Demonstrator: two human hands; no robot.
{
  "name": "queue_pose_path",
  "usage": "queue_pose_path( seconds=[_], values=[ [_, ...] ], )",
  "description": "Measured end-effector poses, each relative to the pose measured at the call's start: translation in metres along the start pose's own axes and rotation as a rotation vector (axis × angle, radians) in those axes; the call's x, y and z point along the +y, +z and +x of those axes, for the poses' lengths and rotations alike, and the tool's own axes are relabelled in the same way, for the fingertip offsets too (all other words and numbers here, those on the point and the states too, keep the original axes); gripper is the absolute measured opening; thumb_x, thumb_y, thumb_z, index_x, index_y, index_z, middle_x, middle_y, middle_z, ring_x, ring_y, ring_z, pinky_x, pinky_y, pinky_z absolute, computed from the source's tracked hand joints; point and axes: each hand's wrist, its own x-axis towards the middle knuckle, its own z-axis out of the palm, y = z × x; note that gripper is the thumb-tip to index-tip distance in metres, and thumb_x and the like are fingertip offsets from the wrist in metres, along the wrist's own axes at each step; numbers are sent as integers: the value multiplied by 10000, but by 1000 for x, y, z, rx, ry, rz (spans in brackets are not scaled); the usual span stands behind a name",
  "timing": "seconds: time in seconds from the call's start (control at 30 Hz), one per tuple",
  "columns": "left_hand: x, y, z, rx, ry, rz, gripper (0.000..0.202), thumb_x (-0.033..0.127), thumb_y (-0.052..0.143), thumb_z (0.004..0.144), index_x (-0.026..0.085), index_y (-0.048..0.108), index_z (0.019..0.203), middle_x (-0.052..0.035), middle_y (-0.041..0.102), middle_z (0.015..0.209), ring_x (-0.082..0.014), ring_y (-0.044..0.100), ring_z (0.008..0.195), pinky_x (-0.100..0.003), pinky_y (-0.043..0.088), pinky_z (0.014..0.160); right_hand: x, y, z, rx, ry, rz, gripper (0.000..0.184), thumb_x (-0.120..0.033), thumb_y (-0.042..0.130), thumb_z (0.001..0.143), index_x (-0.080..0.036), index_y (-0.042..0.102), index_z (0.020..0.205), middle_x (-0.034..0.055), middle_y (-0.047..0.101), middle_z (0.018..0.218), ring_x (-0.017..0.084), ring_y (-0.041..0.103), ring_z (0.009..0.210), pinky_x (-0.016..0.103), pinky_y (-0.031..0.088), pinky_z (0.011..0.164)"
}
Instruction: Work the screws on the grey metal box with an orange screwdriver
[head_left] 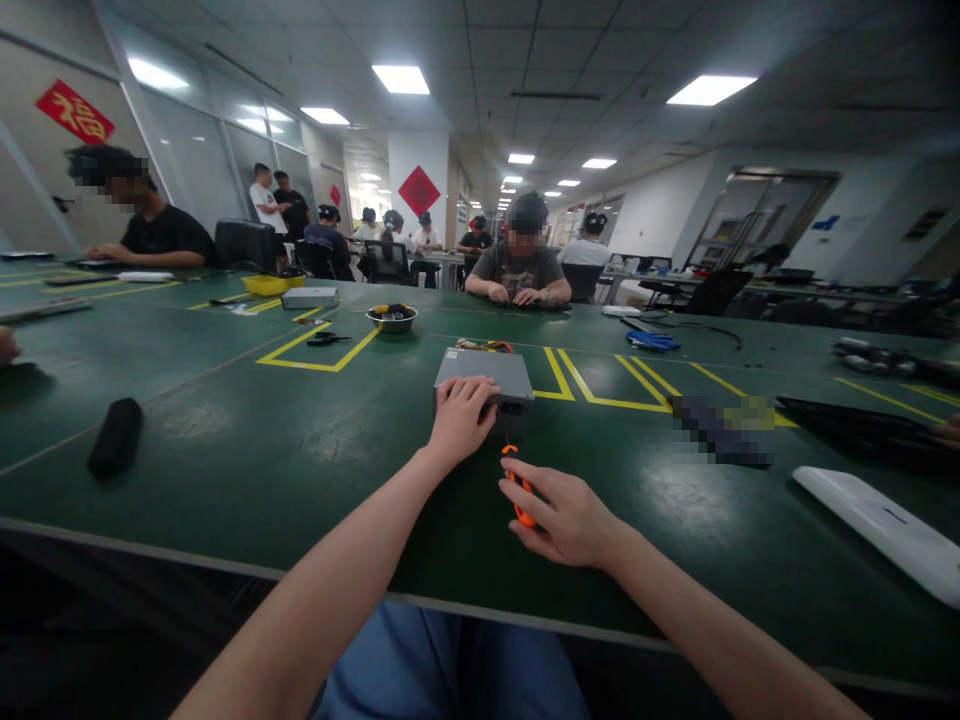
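Note:
A grey metal computer power supply lies on the green table in front of me, its socket side facing me and coloured wires at its back. My left hand grips its near left part, fingers laid over the top; the thumb is hidden. In my right hand is an orange and black screwdriver, pinched between thumb and fingers. Its thin shaft points up toward the power supply's near side. Whether the tip touches the casing I cannot tell.
Left of me lies a black cylindrical object. A metal bowl with small items and a yellow tray stand farther back. Blue gloves and a white, long device are to the right. A person works opposite.

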Motion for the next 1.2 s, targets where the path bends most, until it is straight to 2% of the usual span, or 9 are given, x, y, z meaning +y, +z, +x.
queue_pose_path(
  seconds=[0.27, 0.33, 0.5, 0.73, 0.8, 0.9, 1.0, 1.1, 1.2],
  values=[
    [1, -2, 0, 4, -5, 5, 215, 206, 466, 828, 258, 538, 1024, -4, 581, 1162, -170, 468, 1123, -377, 244, 1009, 1, 1, 7, -154, -71, 67, 373, -350, 424, 859, -106, 487, 1135, 207, 527, 1150, 232, 599, 941, 341, 520, 751],
    [1, -2, 0, -4, -6, 8, 222, 209, 466, 827, 258, 537, 1032, -6, 579, 1163, -170, 467, 1123, -375, 245, 1010, 0, 5, 9, -127, -71, 68, 362, -358, 437, 859, -104, 484, 1113, 203, 541, 1130, 223, 610, 898, 333, 522, 728],
    [0, 0, 0, -10, -6, 4, 219, 223, 463, 832, 258, 536, 1035, -3, 573, 1170, -170, 460, 1126, -375, 232, 1015, -4, 15, 11, 98, 30, 142, 302, -351, 490, 833, -129, 449, 1033, 181, 566, 1084, 195, 611, 796, 310, 523, 650],
    [-1, 2, 0, 4, -8, 18, 219, 228, 476, 831, 263, 540, 1038, -1, 576, 1167, -169, 471, 1108, -368, 246, 999, -5, 8, 9, -39, 32, 127, 351, -342, 423, 877, -151, 458, 1169, 186, 477, 1187, 247, 543, 1021, 343, 507, 746],
    [-1, 2, 0, 11, -4, 14, 217, 224, 480, 830, 264, 543, 1034, -2, 579, 1161, -169, 473, 1106, -371, 247, 996, -5, 7, 8, -27, 23, 119, 339, -331, 432, 872, -141, 464, 1151, 183, 497, 1168, 231, 569, 956, 333, 510, 721],
    [-1, 3, 0, 20, 1, 2, 210, 210, 444, 852, 266, 546, 1026, 0, 581, 1160, -162, 471, 1112, -366, 251, 986, -4, 9, 7, 95, 51, 114, 300, -332, 499, 841, -146, 461, 1074, 160, 553, 1100, 182, 597, 785, 298, 508, 640],
    [-2, 3, 0, 30, 3, -12, 230, 191, 387, 878, 268, 542, 1030, 5, 582, 1162, -149, 472, 1115, -353, 254, 974, -4, 11, 5, 176, 95, 123, 273, -322, 533, 823, -163, 442, 1025, 142, 576, 1061, 170, 597, 758, 289, 503, 625],
    [-2, 3, 0, 65, -22, -53, 253, 178, 352, 892, 254, 502, 1081, 2, 597, 1134, -132, 502, 1064, -330, 269, 956, -4, 8, 5, 113, 84, 86, 263, -313, 508, 842, -167, 464, 1056, 147, 559, 1079, 179, 595, 805, 294, 502, 649],
    [-3, 3, -1, 93, -36, -100, 210, 172, 342, 895, 239, 505, 1009, 5, 598, 1123, -116, 516, 1032, -311, 272, 948, -5, 5, 5, 38, 63, 63, 293, -337, 468, 861, -171, 498, 1100, 156, 529, 1112, 200, 585, 871, 310, 501, 678]
  ],
)
